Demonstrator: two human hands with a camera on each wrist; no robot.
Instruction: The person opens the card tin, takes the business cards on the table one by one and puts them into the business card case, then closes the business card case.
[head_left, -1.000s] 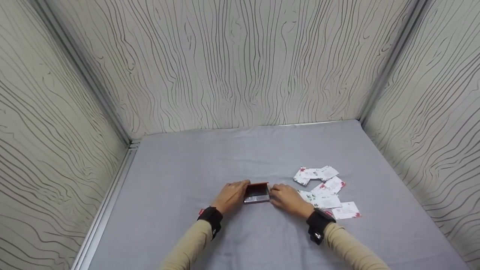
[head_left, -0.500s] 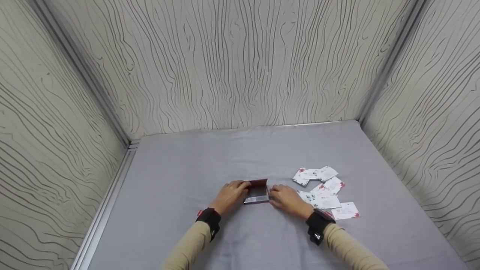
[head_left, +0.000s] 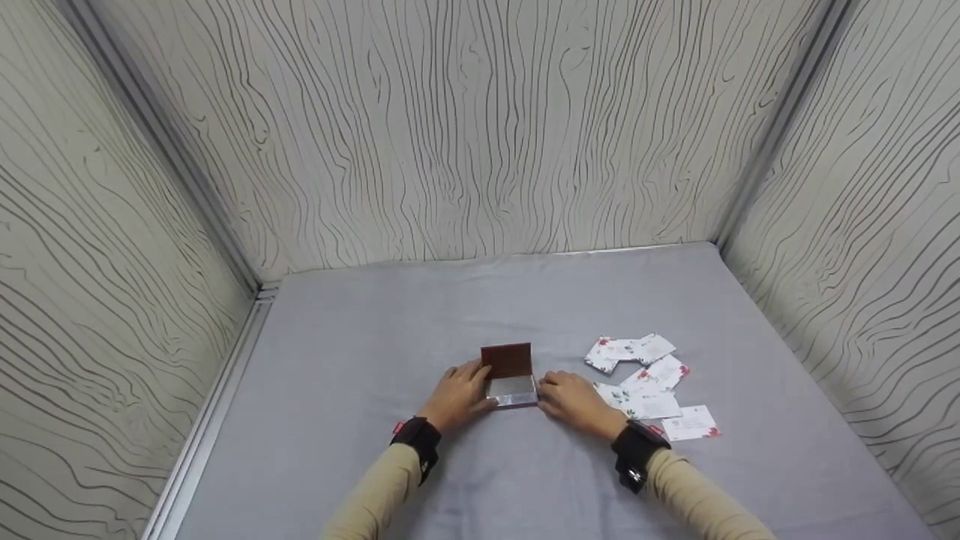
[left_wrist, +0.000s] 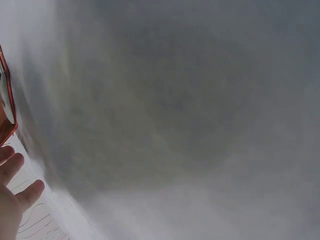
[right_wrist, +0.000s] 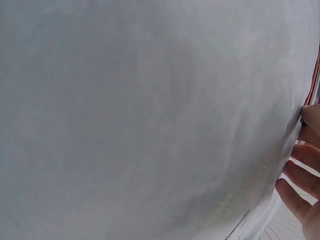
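Note:
A reddish-brown card case lies on the grey cloth between the two hands, its lid standing up at the back and a silvery inside showing. My left hand is at the case's left side, fingers by the lid's edge and thumb near the front corner. In the left wrist view the fingers of that hand are spread and fairly straight beside the red rim. My right hand holds the case's right edge with thumb and forefinger; its other fingers rest near the cloth.
To the right lie several white cards with floral prints: a small group farther back, overlapping cards beside the right hand, and a single card nearer. Pale wood-patterned walls enclose the cloth-covered table.
The case's lid has swung up and back, from leaning over the inside to standing upright. My left hand has shifted slightly, its thumb now toward the front corner. The right hand stays put.

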